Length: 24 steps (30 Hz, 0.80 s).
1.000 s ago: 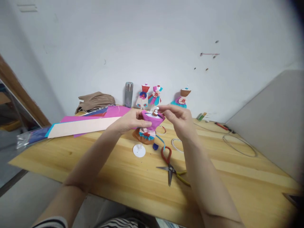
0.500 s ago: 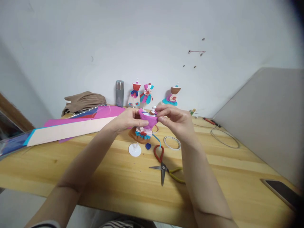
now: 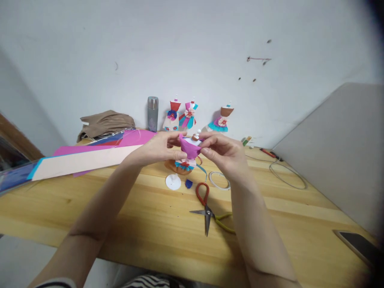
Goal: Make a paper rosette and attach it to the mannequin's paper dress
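Between my hands is a miniature dress form in a paper dress [image 3: 190,151]. It has a pink bodice, a ruffled white and blue rosette with a red centre, and a brown skirt. My left hand [image 3: 157,149] grips the bodice's left side, thumb in front, other fingers partly hidden behind. At the upper right edge, my right hand [image 3: 225,151] pinches the pink paper between thumb and fingertips. A white knobbed top [image 3: 198,133] rises from the neck. Below the skirt shows a round white base [image 3: 173,182], with a dark blue scrap [image 3: 189,183] beside it.
Open scissors [image 3: 208,211] with red and yellow handles lie in front, near a white ring [image 3: 219,181]. Long paper sheets [image 3: 90,162] and a brown cloth [image 3: 108,125] are at left. A flask [image 3: 153,114] and finished paper dresses [image 3: 172,116] stand by the wall; a phone [image 3: 355,245] lies right.
The view has shifted slightly. Both hands keep hold of the dress form, whose pink bodice now looks a little more upright and drawn in around the top.
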Motion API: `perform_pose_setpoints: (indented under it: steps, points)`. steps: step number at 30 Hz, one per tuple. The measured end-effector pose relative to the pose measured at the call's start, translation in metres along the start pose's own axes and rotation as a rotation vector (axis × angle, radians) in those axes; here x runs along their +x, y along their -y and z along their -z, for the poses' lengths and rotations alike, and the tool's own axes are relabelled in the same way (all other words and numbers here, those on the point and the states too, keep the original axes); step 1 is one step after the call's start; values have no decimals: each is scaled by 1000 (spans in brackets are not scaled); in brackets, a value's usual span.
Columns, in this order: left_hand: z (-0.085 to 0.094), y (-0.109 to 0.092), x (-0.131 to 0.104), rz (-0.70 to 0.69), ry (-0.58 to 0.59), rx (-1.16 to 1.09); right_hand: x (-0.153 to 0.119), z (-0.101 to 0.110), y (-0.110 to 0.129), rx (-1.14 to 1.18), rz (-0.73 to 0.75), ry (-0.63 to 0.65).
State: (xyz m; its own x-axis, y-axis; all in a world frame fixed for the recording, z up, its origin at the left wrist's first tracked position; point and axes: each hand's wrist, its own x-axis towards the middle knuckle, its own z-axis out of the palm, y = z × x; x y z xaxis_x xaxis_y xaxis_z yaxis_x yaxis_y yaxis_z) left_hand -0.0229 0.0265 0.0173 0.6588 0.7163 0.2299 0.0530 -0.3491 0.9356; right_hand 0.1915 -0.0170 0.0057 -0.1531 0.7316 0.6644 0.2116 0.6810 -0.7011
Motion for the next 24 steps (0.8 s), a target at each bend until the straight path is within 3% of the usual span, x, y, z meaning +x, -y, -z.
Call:
perform_pose_setpoints:
  steps: [7,14,24]
  points:
    - [2,-5,-3,-148,-211,17,-1,-1,-1,18,-9,-38]
    - [1,-11,-7,-231,-211,95,-2,-5,1,21,-35,-50]
    - [7,-1,-2,-377,-94,43,-1,-8,-4,14,17,-23]
